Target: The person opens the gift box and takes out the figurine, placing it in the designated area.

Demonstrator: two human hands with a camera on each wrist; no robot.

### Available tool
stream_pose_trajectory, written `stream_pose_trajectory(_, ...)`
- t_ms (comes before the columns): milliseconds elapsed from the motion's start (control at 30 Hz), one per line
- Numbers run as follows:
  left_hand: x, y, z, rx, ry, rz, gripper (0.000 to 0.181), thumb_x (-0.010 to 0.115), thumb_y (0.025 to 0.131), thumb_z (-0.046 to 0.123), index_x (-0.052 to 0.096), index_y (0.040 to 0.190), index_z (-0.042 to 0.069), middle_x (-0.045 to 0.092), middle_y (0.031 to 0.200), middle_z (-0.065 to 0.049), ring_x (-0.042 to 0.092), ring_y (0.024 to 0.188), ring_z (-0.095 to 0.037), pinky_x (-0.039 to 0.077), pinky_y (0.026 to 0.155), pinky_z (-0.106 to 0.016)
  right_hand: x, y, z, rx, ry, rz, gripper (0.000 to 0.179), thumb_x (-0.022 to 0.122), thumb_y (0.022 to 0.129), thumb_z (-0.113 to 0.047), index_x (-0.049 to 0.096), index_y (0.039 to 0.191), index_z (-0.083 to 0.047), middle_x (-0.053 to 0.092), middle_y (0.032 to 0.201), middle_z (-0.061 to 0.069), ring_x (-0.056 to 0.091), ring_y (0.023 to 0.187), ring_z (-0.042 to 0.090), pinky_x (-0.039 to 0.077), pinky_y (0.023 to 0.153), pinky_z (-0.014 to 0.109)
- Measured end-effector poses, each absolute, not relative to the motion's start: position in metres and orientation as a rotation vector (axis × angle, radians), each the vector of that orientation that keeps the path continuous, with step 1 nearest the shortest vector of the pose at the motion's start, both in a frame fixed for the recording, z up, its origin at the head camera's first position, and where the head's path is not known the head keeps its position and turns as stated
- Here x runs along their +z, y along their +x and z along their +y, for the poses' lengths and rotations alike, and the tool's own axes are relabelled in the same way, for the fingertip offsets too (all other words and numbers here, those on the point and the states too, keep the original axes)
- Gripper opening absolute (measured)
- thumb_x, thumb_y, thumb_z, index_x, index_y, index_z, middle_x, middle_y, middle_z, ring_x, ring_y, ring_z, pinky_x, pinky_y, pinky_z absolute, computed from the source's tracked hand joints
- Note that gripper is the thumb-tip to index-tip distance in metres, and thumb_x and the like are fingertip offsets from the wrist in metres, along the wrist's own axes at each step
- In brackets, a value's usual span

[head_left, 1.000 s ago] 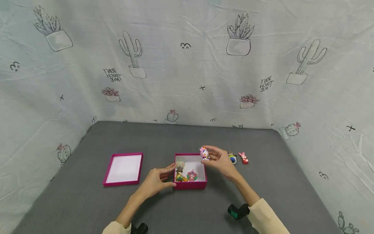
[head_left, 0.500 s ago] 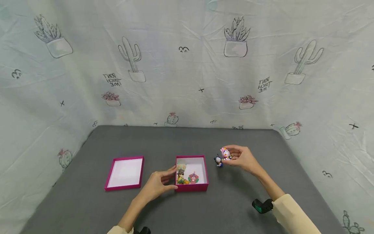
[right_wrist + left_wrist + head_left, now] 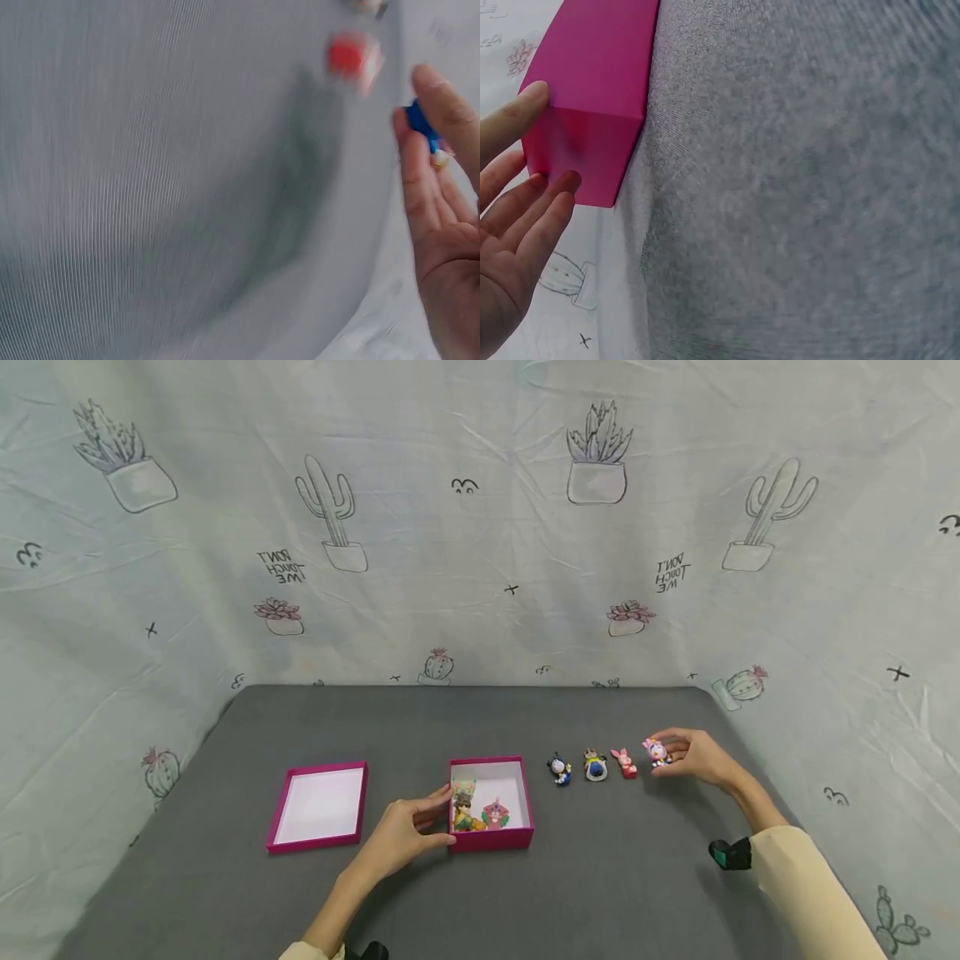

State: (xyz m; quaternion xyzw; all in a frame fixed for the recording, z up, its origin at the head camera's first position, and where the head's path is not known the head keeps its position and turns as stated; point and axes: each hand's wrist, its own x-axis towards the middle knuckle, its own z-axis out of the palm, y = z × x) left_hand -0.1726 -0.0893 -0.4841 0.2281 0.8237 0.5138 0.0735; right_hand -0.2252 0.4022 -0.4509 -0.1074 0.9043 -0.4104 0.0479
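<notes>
- Lid [image 3: 318, 807]: flat, inner side up.
- Left hand [image 3: 397, 833]: spread wide, fingers extended against the box [image 3: 491, 839]; unchanged.
- Box: open, figures inside.
- Dark figure [image 3: 559, 770], round figure [image 3: 596, 767], red rabbit [image 3: 624, 764]: in a row.
- Right hand [image 3: 697, 757]: narrow pinch on the pink-eared figure [image 3: 656, 752]; moved from box to row's right end, seemingly extending the row. Table contact: cannot tell.

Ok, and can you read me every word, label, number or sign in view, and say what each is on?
"DON'T TOUCH", reversed, then "ME" or "WE": backdrop cloth, picture left.
Same reversed lettering: cloth, picture right.
"x" marks: scattered on the cloth.
Lettering in the left wrist view: too small to read.
Pink box, lid: no lettering visible.
Toy figures: too small to tell.
</notes>
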Motion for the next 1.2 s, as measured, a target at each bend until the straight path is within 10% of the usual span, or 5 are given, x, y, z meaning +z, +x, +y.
stream_pose_trajectory(300,-0.483,-0.172,-0.09,1.552,0.723,2.471,0.066,0.08,0.076,0.009,0.052,0.133,-0.005,0.046,0.141,-0.018,0.057,0.116,-0.034,0.052,0.09,-0.037,-0.463,-0.233,0.425,-1.061,-0.246,2.766,0.059,0.085,0.072,-0.018,0.061,0.12,0.008,0.062,0.115,0.028,0.055,0.109,0.043,0.048,0.088,0.055)
stream_pose_trajectory(567,-0.48,-0.17,-0.093,1.512,0.712,2.489,0.065,0.08,0.076,0.008,0.052,0.133,-0.005,0.046,0.141,-0.018,0.055,0.118,-0.034,0.052,0.09,-0.039,-0.478,-0.231,0.415,-1.157,-0.225,2.638,0.059,0.083,0.074,-0.014,0.058,0.123,0.009,0.061,0.118,0.027,0.06,0.106,0.034,0.053,0.082,0.032)
stream_pose_trajectory(800,-0.479,-0.17,-0.088,1.533,0.718,2.467,0.065,0.08,0.077,0.008,0.052,0.133,-0.006,0.047,0.141,-0.019,0.054,0.12,-0.034,0.051,0.091,-0.039,-0.471,-0.238,0.411,-1.115,-0.222,2.656,0.061,0.082,0.075,-0.012,0.055,0.124,0.012,0.056,0.12,0.033,0.058,0.104,0.038,0.052,0.084,0.046)
stream_pose_trajectory(1200,-0.479,-0.171,-0.091,1.534,0.708,2.487,0.065,0.081,0.075,0.007,0.053,0.132,-0.007,0.047,0.14,-0.02,0.058,0.114,-0.036,0.052,0.089,-0.038,-0.473,-0.246,0.406,-1.117,-0.32,2.634,0.062,0.083,0.072,-0.006,0.053,0.123,0.014,0.055,0.115,0.033,0.051,0.08,0.017,0.048,0.065,0.024)
